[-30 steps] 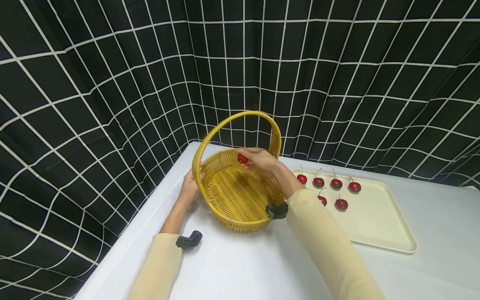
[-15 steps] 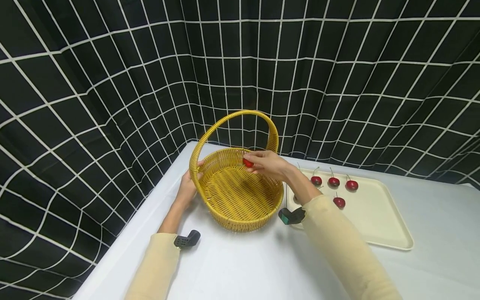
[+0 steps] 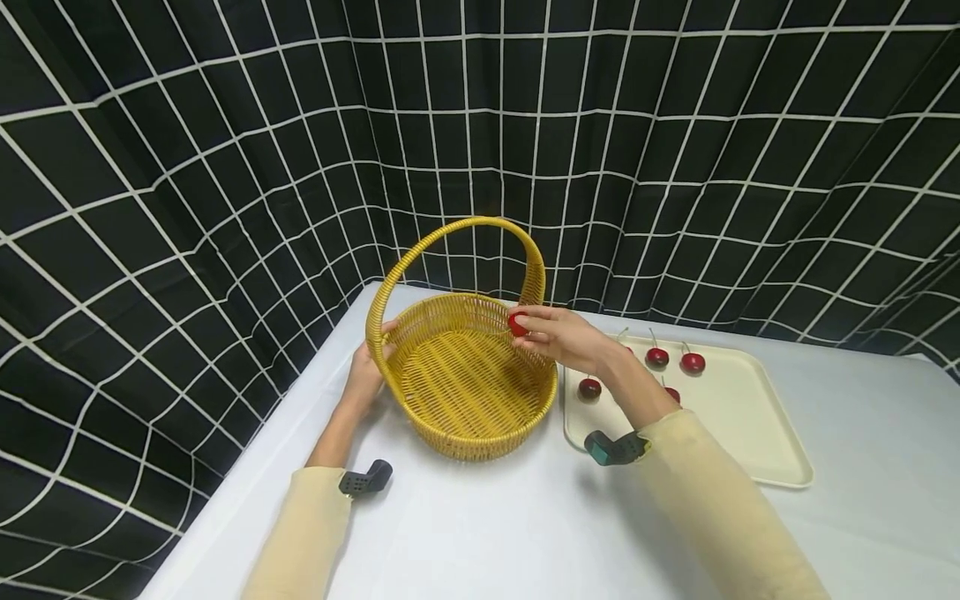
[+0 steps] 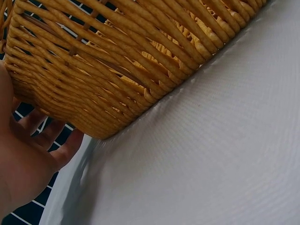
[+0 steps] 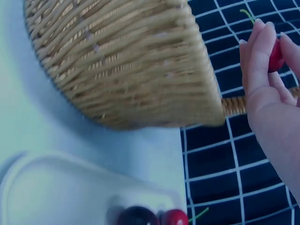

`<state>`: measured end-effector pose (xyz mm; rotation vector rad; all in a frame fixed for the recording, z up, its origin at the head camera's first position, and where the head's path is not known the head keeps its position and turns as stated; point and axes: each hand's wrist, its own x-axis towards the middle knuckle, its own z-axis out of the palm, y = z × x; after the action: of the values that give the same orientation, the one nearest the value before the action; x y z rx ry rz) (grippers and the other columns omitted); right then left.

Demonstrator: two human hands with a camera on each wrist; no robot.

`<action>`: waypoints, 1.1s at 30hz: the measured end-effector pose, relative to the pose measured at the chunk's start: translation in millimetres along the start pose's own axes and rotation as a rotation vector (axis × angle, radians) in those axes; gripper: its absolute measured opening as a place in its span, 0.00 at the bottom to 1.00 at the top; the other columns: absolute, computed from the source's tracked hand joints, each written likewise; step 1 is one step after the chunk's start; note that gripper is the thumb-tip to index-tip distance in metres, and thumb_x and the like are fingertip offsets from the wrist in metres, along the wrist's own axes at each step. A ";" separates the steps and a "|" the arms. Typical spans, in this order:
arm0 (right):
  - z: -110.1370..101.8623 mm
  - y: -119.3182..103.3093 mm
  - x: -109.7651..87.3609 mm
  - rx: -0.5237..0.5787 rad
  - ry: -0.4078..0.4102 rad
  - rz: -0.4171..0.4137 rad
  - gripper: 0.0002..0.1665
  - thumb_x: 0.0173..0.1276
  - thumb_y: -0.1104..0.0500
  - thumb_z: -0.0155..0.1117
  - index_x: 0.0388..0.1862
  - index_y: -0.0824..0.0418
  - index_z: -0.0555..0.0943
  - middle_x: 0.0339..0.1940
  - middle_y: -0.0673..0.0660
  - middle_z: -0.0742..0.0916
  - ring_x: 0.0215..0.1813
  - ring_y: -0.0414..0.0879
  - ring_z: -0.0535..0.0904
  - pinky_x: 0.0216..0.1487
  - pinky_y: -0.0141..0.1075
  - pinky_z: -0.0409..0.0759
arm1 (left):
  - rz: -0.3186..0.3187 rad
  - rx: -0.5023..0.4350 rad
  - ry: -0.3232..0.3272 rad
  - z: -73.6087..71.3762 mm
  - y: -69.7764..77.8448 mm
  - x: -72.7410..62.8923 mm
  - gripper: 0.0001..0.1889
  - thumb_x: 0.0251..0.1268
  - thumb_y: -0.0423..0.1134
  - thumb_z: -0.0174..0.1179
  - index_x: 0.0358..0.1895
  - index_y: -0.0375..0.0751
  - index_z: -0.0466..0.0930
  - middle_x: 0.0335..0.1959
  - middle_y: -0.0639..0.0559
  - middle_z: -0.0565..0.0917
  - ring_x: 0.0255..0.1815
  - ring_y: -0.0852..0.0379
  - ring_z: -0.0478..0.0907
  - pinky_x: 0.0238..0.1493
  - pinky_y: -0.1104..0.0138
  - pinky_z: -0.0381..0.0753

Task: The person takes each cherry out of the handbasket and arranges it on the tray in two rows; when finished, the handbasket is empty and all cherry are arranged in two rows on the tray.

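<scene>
A yellow woven basket (image 3: 468,450) with a tall arched handle stands on the white table. My left hand (image 3: 365,371) holds its left side by the foot of the handle, fingertips showing at the rim. In the left wrist view the fingers (image 4: 68,150) lie along the woven wall. My right hand (image 3: 566,337) pinches a red cherry (image 3: 517,324) between thumb and fingers, at the basket's far right rim. The cherry's green stem (image 5: 247,15) sticks out past the fingertips in the right wrist view.
Right of the basket lies a cream tray (image 3: 742,417) with several dark red cherries, among them one near its left edge (image 3: 589,389). My right forearm overlaps part of the tray. A black curtain (image 3: 465,125) with white grid lines hangs behind and to the left.
My right hand has moved right with the cherry, from over the basket's inside to its right rim. The left hand keeps its hold. The view has shifted slightly.
</scene>
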<state>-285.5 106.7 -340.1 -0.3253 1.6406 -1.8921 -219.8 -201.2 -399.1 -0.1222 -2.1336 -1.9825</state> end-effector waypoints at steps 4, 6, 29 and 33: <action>-7.5 4.2 -7.2 0.053 0.004 -0.047 0.28 0.73 0.68 0.50 0.69 0.71 0.60 0.59 0.66 0.71 0.51 0.50 0.79 0.54 0.34 0.76 | 0.008 -0.010 0.010 -3.2 -14.3 6.1 0.24 0.69 0.24 0.45 0.67 0.27 0.62 0.69 0.35 0.63 0.70 0.44 0.57 0.70 0.56 0.53; -10.5 6.3 -9.4 0.079 0.016 -0.062 0.25 0.74 0.65 0.51 0.67 0.70 0.61 0.60 0.65 0.69 0.54 0.52 0.77 0.55 0.34 0.76 | 0.016 -0.003 0.017 -4.6 -21.5 8.5 0.24 0.69 0.24 0.45 0.68 0.28 0.62 0.69 0.36 0.63 0.71 0.44 0.56 0.71 0.56 0.51; -39.9 16.5 -34.7 0.190 0.094 -0.051 0.27 0.73 0.67 0.51 0.70 0.64 0.61 0.63 0.65 0.68 0.52 0.48 0.79 0.58 0.35 0.73 | 0.046 0.023 0.030 -3.8 -26.8 10.1 0.23 0.68 0.26 0.45 0.67 0.30 0.64 0.68 0.39 0.66 0.70 0.47 0.58 0.70 0.58 0.52; -45.8 20.2 -40.0 0.228 0.118 -0.068 0.21 0.73 0.66 0.52 0.63 0.62 0.67 0.58 0.64 0.70 0.48 0.48 0.81 0.54 0.34 0.76 | 0.044 0.019 0.031 -4.0 -26.1 10.0 0.23 0.68 0.26 0.45 0.66 0.29 0.64 0.68 0.38 0.66 0.70 0.46 0.58 0.70 0.58 0.52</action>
<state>-273.6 166.2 -360.7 -0.1800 1.4833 -2.1614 -234.7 -208.2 -422.0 -0.1336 -2.1120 -1.9266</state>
